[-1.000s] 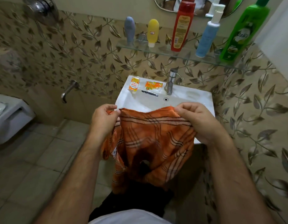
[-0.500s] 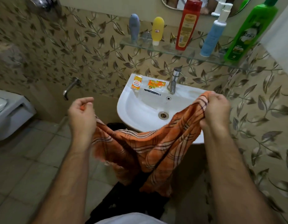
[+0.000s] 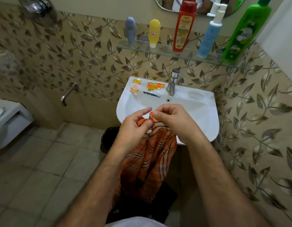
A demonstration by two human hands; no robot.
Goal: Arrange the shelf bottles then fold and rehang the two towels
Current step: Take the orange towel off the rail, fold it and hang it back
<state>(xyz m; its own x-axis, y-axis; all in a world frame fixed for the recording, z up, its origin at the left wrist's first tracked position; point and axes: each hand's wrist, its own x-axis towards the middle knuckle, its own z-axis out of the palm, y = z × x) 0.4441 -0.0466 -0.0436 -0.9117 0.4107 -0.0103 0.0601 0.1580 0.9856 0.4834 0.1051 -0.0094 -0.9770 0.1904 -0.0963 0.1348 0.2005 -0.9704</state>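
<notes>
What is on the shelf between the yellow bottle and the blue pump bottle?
The tall red bottle stands between the yellow bottle and the blue pump bottle, seen in the head view.

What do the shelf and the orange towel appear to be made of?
shelf: clear glass, glossy; tiles show through it. orange towel: thin woven cloth, probably cotton, matte; it hangs in soft folds with a plaid weave.

Five shelf bottles (image 3: 182, 27), one towel (image 3: 151, 159) (orange plaid), two sachets (image 3: 135, 86).
</notes>
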